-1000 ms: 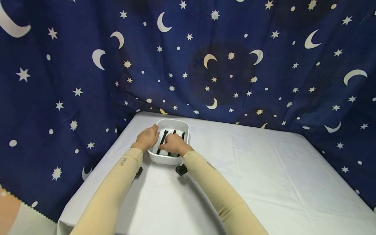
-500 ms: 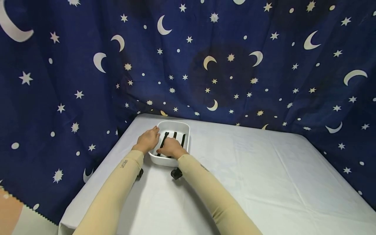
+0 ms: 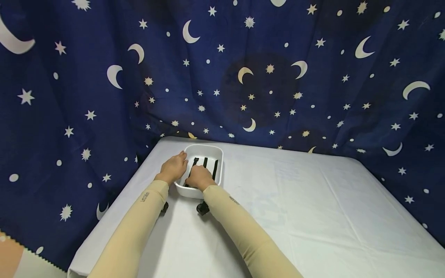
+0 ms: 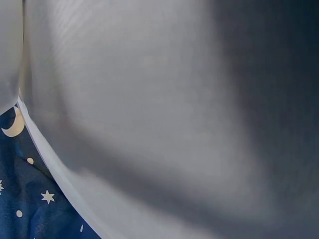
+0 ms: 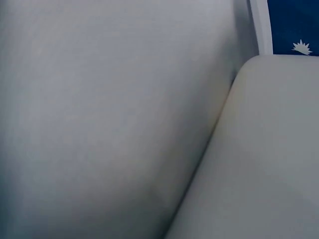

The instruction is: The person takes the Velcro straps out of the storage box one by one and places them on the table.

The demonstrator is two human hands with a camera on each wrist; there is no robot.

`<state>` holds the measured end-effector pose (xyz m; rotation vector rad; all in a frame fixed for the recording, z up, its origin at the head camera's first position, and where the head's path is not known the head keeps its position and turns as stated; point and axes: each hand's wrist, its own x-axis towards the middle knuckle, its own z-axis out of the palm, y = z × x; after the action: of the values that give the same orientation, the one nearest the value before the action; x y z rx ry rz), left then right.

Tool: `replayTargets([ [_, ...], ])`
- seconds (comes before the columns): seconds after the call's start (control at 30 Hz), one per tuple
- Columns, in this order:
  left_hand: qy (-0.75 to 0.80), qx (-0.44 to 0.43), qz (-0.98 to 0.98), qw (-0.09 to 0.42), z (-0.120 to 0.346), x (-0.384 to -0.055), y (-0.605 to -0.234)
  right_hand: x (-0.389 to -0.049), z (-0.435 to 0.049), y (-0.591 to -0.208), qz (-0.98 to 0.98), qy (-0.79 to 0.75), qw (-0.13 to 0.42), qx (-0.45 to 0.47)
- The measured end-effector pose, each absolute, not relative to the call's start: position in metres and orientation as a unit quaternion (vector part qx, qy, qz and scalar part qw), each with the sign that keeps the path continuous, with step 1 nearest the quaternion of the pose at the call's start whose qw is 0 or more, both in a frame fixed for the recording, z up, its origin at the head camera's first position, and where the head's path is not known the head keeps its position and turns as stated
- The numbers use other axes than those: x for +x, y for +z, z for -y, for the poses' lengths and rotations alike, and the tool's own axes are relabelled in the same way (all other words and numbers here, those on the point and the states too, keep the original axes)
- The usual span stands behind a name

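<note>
A white rectangular bin (image 3: 212, 148) with rounded corners stands near the far left of the table. Several narrow black straps (image 3: 215, 170) lie lengthwise on its floor, and the leftmost one has a wider head at its far end. My left hand (image 3: 175, 167) rests at the bin's left rim, its fingers reaching forward along it. Inside the near part of the bin, my right hand (image 3: 200, 177) lies low over the lower stretch of the left and middle straps. Its fingertips are hidden beneath it; I cannot tell whether they pinch a strap. Neither wrist view shows the hands.
White cloth (image 3: 313, 204) covers the table. A dark blue curtain (image 3: 271, 77) with moons and stars hangs behind and to the left. Black wrist devices (image 3: 202, 208) stick out beneath both beige sleeves (image 3: 240, 220), close over the cloth. Blurred cloth (image 4: 144, 99) fills most of the left wrist view.
My right hand has slid toward the near left inside the bin, uncovering more of the right strap. The left hand stays at the rim. The head view has shifted slightly.
</note>
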<state>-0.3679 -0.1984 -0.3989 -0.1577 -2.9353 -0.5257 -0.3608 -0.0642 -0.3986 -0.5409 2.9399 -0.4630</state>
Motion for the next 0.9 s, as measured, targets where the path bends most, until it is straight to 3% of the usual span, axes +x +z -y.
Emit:
replayTargets([
  [0.9, -0.179, -0.050, 0.978, 0.092, 0.1990, -0.3697, -0.4027, -0.3596, 0.0679, -0.4032, -0.979, -0.163, 0.042, -0.118],
])
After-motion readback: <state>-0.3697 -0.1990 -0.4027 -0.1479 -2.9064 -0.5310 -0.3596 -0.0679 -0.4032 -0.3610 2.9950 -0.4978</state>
